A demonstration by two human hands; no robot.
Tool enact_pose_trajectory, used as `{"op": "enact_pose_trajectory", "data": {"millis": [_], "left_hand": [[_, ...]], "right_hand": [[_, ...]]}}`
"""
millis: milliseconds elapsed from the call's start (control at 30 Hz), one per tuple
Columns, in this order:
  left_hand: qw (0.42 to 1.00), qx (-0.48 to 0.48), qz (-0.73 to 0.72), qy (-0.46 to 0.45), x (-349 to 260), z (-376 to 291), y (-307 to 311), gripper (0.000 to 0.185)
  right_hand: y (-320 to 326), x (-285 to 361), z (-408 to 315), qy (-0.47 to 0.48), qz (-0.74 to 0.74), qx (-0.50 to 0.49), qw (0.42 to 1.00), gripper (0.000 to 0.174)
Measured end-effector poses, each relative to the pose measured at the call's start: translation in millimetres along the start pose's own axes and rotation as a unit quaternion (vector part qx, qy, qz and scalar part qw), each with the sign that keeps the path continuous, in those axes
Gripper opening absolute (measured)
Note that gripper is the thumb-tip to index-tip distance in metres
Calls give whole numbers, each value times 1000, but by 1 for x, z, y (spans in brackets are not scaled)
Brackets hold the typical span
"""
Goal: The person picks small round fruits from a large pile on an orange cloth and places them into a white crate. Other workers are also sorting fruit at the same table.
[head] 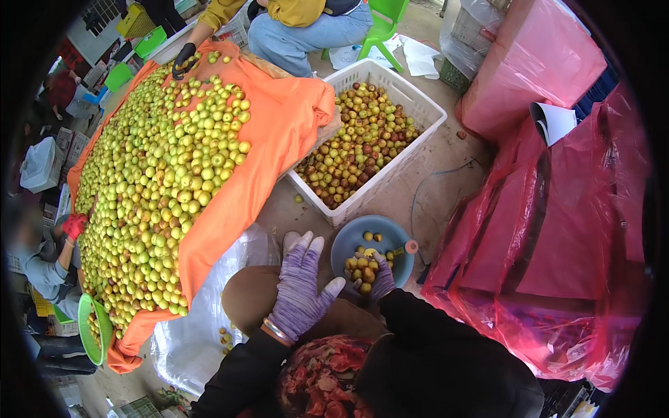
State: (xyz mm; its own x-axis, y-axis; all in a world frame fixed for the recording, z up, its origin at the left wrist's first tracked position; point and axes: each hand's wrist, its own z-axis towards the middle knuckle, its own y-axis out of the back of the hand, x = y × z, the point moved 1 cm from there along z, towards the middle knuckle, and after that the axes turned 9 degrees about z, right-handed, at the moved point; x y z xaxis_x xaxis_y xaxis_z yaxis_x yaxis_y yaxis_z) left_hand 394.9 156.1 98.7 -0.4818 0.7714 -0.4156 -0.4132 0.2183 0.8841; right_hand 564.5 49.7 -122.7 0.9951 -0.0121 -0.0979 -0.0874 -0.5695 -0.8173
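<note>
My right hand (384, 278), in a purple knit glove, reaches into a grey-blue plastic basin (387, 225) on the floor. A handful of yellow-brown jujubes (365, 273) rests in it. A few loose jujubes (372, 236) lie elsewhere in the basin, beside a pinkish round-ended handle (411, 246) at the right rim. Gloved alike, my left hand (302, 290) is spread over my knee with nothing in it. Beyond the basin stands a white plastic crate (436, 117) holding many browned jujubes (360, 141).
At left, a large heap of green-yellow jujubes (162, 177) covers a table draped in orange cloth (277, 130). A co-worker's black-gloved hand (184, 60) touches the far end; another's red-gloved hand (75, 225) is at left. Red plastic sheeting (564, 224) covers stacks at right.
</note>
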Motion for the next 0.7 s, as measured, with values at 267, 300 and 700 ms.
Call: {"op": "enact_pose_trajectory", "data": {"millis": [267,300,700], "left_hand": [[975,-75,-193,80,19,-24,32,60],[964,-79,-236,94,21,-31,37,60],[902,-173,-280,279,84,-155,119,24]], "right_hand": [[71,59,42,149,-50,-299,941,48],[53,53,42,140,-41,-344,928,51],[-76,34,77,400,-477,-80,778,17]]}}
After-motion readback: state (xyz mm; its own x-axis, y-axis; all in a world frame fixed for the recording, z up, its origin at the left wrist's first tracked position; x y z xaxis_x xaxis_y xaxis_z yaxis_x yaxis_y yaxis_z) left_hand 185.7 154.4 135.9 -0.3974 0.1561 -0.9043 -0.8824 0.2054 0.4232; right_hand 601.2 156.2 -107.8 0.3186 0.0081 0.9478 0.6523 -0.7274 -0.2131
